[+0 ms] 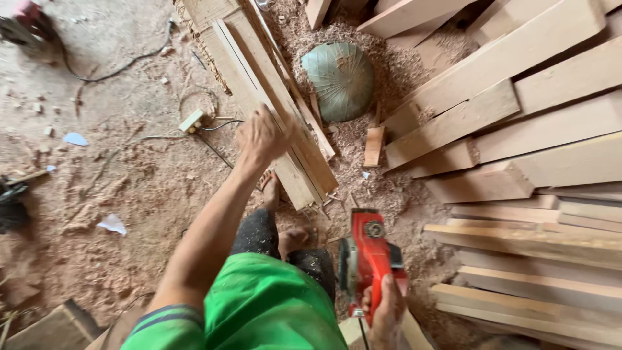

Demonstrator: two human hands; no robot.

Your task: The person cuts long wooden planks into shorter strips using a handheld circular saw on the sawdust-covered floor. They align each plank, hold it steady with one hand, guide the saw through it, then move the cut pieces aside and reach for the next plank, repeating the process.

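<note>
My left hand (261, 137) reaches forward and rests on the top of a bundle of long wooden planks (259, 84) lying on the sawdust floor; its fingers are blurred where they curl over a plank's edge. Low at the bottom of the view, my right hand (387, 316) grips a red electric hand planer (368, 259). The planer hangs beside my leg, with a thin cable dropping from it. My bare feet (285, 220) stand at the near end of the planks.
A large stack of sawn timber beams (518, 129) fills the right side. A green woven conical hat (340, 79) lies in wood shavings beyond the planks. A white power socket block (192, 121) with cables sits on the dirt floor at left.
</note>
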